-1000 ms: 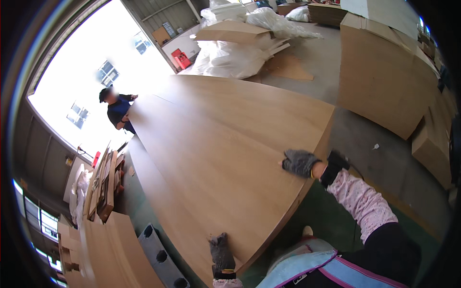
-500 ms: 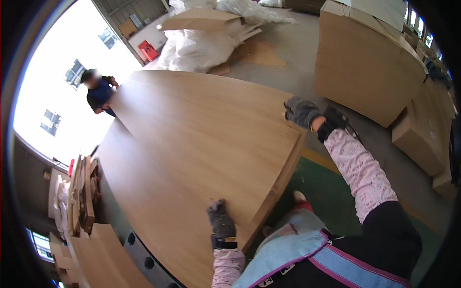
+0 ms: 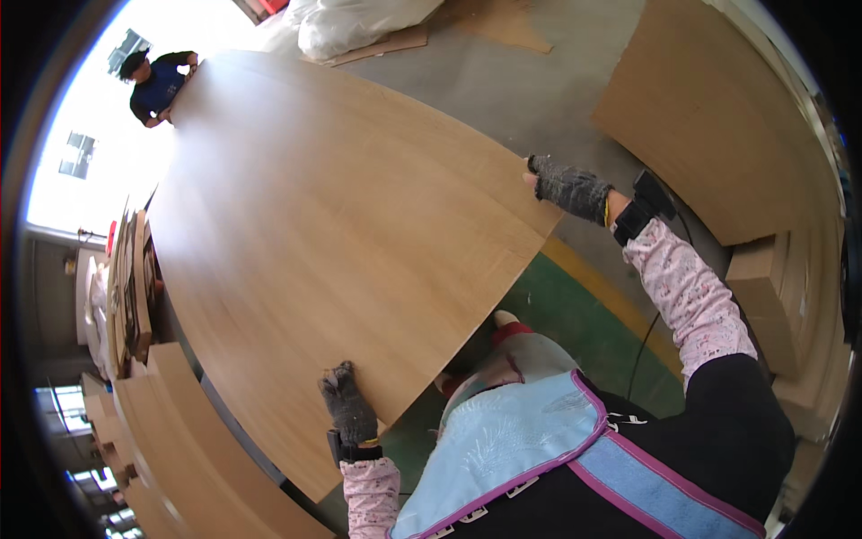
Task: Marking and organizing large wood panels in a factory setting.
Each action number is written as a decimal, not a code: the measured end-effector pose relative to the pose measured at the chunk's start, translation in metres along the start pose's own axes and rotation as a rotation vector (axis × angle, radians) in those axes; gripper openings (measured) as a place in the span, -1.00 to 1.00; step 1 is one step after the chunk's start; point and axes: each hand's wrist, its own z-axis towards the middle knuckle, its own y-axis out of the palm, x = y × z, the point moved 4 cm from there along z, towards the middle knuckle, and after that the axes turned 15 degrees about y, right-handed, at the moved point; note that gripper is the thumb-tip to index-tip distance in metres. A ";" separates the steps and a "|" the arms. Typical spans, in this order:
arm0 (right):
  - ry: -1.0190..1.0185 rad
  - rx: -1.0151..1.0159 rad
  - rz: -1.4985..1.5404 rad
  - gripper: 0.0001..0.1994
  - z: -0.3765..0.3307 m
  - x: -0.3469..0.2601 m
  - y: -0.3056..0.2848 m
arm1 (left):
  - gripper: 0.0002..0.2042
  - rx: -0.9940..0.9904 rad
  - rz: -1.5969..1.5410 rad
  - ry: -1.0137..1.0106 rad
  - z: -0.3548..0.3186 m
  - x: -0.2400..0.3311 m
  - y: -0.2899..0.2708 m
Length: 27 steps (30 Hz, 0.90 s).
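A large wood-grain panel (image 3: 332, 234) stretches away from me and fills the middle of the view. At its right-hand near corner my right hand (image 3: 570, 189), in a grey glove with bare fingertips, is closed round the edge. My left hand (image 3: 348, 404), gloved the same way, grips the near edge further left, its fingers bent over the top face and its thumb not plainly visible. Across the far end, a co-worker (image 3: 162, 85) in dark clothes has both hands at the panel's edge. The underside of the panel is hidden.
Tall brown board stacks (image 3: 718, 126) stand on the right, with lower cartons (image 3: 772, 287) beside them. More brown boards (image 3: 197, 431) lie along the left. Clear plastic wrapping (image 3: 359, 27) lies at the back. A yellow line (image 3: 593, 283) borders the green floor, and a black cable (image 3: 642, 350) hangs near my right arm.
The view has tilted down and shifted. The panel's stepped near edge now looks nearly even. My left hand appears nearer the panel's edge; my right hand remains at the corner.
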 end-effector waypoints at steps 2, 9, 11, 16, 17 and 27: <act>-0.057 0.076 -0.040 -0.27 0.012 0.026 -0.001 | -0.90 0.027 -0.098 -0.051 0.002 0.009 0.022; -0.091 0.101 -0.123 -0.16 0.017 0.030 0.002 | -0.88 -0.064 0.413 0.044 0.009 0.038 0.074; -0.087 0.084 -0.114 -0.16 0.013 0.028 -0.003 | -0.70 -0.068 0.490 0.077 0.015 0.050 0.085; -0.072 0.130 -0.136 -0.19 0.012 0.031 -0.003 | -0.66 -0.146 0.707 -0.113 0.019 0.087 0.099; -0.092 0.123 -0.112 -0.18 0.008 0.026 -0.005 | -0.66 -0.165 0.745 -0.133 0.019 0.088 0.099; -0.635 0.682 -0.302 -0.35 -0.022 0.004 -0.012 | -0.63 0.375 -0.048 0.242 -0.035 0.042 0.054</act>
